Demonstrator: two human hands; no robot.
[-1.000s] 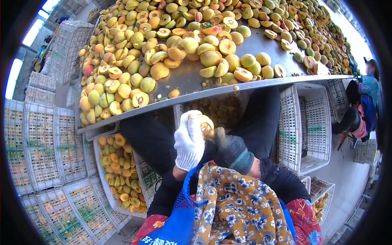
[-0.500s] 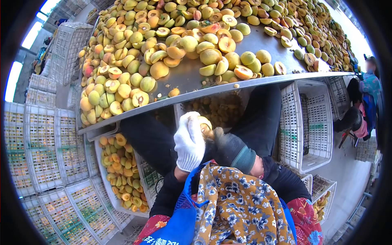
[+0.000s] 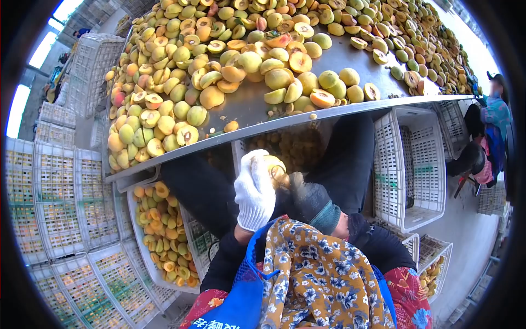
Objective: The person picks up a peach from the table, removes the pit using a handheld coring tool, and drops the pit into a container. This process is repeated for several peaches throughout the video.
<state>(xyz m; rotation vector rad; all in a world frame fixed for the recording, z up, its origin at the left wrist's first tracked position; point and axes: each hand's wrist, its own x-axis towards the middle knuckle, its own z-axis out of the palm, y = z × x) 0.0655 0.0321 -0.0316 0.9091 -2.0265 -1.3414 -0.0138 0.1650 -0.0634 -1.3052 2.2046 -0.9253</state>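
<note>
1 cut fruit is clasped in your white-gloved L hand, pale cut side toward your dark-gloved R hand, whose blurred fingertips are right at it, though you can't tell if they're clenched on anything. Just beyond the grip runs the metal table w/ lots of whole & halved fruits on top. L of the grip is a crate of fruit pcs, R of it a white crate, & well off to the far R, a co-worker.
</note>
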